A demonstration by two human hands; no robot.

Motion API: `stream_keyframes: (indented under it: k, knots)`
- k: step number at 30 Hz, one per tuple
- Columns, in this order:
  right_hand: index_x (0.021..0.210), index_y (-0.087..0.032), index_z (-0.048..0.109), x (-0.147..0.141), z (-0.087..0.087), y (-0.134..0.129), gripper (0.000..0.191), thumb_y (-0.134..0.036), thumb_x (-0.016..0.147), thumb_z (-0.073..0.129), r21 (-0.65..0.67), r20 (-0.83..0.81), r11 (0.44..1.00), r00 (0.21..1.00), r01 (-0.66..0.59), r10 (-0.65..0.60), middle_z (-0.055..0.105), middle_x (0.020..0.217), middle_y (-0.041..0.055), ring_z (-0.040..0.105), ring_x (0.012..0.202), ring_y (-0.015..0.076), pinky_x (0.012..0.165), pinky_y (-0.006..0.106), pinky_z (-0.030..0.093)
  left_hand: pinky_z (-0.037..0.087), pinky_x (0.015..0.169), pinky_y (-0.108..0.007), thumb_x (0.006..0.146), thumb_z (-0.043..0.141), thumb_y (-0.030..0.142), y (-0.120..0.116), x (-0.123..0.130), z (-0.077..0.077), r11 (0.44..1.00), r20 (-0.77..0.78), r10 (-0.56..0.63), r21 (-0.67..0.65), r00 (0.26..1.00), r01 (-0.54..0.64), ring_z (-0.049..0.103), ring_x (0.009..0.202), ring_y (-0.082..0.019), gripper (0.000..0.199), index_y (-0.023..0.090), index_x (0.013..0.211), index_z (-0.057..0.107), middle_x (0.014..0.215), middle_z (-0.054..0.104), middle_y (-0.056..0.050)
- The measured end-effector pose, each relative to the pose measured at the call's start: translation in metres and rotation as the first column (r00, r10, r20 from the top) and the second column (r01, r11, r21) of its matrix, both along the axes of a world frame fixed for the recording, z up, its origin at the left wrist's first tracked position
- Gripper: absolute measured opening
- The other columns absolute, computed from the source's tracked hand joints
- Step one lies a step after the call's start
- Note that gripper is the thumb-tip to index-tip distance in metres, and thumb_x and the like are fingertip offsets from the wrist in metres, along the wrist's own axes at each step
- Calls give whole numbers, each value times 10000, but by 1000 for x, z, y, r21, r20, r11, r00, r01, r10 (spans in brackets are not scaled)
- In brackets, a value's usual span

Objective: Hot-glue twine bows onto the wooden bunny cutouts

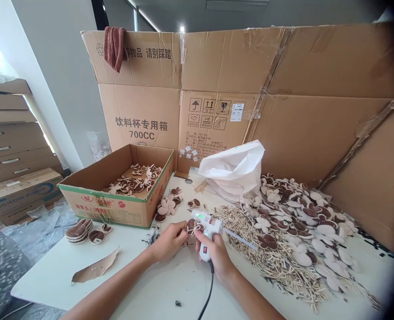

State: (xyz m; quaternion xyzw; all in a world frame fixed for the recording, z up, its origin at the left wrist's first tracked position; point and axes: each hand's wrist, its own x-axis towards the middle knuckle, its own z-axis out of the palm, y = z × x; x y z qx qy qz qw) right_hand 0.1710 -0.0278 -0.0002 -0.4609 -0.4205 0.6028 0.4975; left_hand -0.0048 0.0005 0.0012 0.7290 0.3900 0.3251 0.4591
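Observation:
Near the middle of the white table, my left hand (169, 241) pinches the left edge of a small brown fabric piece (191, 226) that has a cream cord bow on its front. My right hand (217, 254) is wrapped round a white glue gun (210, 229) with a lit green display, its nozzle pointing left above the brown piece. The right thumb reaches to the lower edge of the bow. A black cable hangs from the gun's handle. Behind the hands lie another brown piece (193, 203) and several cream and brown flower-shaped pieces (167, 206).
An open cardboard box (108, 211) with bowed pieces stands at the left. Heaps of cream cords (250, 240) and fabric shapes (300, 213) cover the right side. Behind are a white bag (232, 173) and cardboard walls (230, 58). A torn cardboard scrap (96, 267) lies front left.

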Motion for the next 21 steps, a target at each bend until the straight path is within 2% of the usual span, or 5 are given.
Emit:
stream_keyframes:
  k: [5,10,13,16,21]
  knots:
    - [734,-186,652,2,4,-1,366,-523,778,789,16,-19,1000,1000,16,-15,560,553,-20,456,446,120,424,256,392,270,552,-237,897,384,167,3,-1,-5,999,59,28,-30,998,-26,315,578,-115,157,201,755,440,613,421,57]
    - [602,-181,604,3,7,-1,427,-524,791,774,24,-17,999,999,40,-40,557,556,-7,465,441,111,438,257,387,331,561,-233,879,411,155,6,-2,-9,994,155,79,-85,985,-66,397,579,-121,135,197,822,526,640,497,41]
    - [630,-188,614,3,9,-2,403,-519,794,774,18,-27,999,998,48,-48,559,559,-12,471,445,116,437,257,390,362,575,-237,940,455,247,8,-3,-9,988,180,132,-107,975,-114,451,624,-133,130,197,954,575,743,583,9]
    - [639,-189,621,3,10,-3,399,-523,793,776,18,-25,999,999,48,-48,567,564,-11,479,439,117,438,259,393,379,586,-243,979,487,365,9,-4,-8,981,185,171,-127,968,-149,492,658,-137,221,197,1069,599,861,633,-22]
    - [629,-187,634,3,10,-2,408,-535,772,791,19,-25,998,998,61,-60,568,563,-6,475,444,118,433,262,402,418,642,-254,938,602,462,11,-4,-7,976,207,206,-119,956,-185,567,769,-170,306,187,1063,645,872,659,-42]
